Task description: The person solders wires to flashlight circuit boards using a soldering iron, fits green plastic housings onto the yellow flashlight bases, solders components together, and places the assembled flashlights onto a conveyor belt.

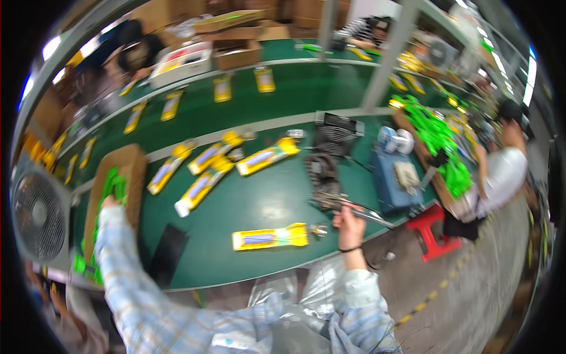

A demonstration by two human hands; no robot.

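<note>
My left hand (109,202) reaches into a long brown cardboard box (134,171) at the left, at the bright green plastic pieces (115,184) inside; its fingers are blurred and partly hidden. Closed round a slim grey and dark pen-like tool (375,219), my right hand (351,227) is over the table's right part. The tool's thin end points left, near a dark brown coiled bundle (322,174). To the left of my right hand, a yellow packet (271,237) with a purple and white front lies flat, a small metallic part (319,230) at its right end.
Several yellow packets (203,184) lie across the green table (218,236). A black fan (335,137) and a blue unit (392,177) stand right of centre. A dark flat piece (169,253) lies near my left forearm. More packets line the conveyor (306,82); co-workers sit beyond and at right.
</note>
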